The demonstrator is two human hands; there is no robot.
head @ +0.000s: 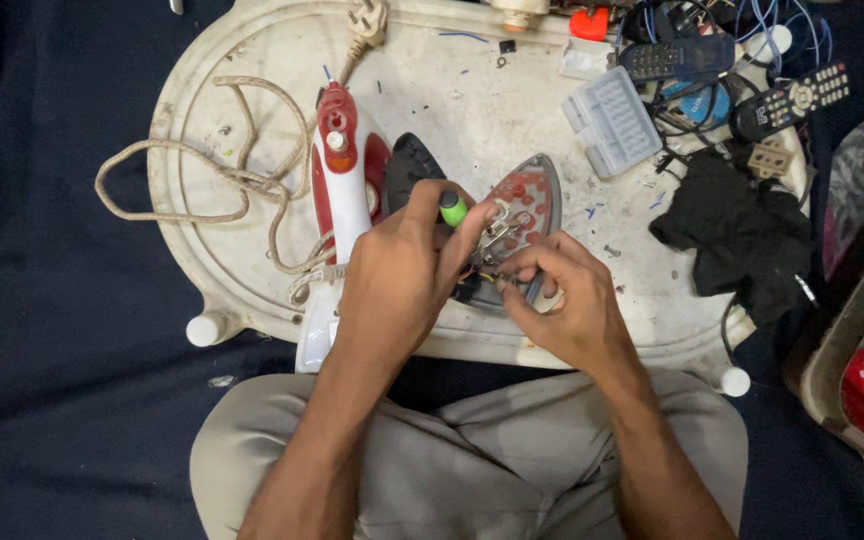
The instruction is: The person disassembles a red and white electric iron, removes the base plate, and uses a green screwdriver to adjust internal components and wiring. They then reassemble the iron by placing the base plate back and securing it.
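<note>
White and scuffed, the oval bench (252, 290) carries a dismantled clothes iron in front of a seated person. The left hand (397, 270) is curled tight around a screwdriver with a green handle (452, 208), its tip hidden among the metal parts. The right hand (562, 300) is pinched closed, fingertips gripping small wires and metal fittings (497, 240) on the iron soleplate (532, 195), which lies at the middle of the bench with its grey rim and reddish inner face showing. Just left of the hands lies the red and white iron housing (340, 175), with a black cover piece (407, 165) between it and the soleplate. A frayed beige cord (222, 170) loops off the left edge. Farther right sit a clear plastic box (612, 120), two remote controls (787, 100) and a black cloth (737, 230).
</note>
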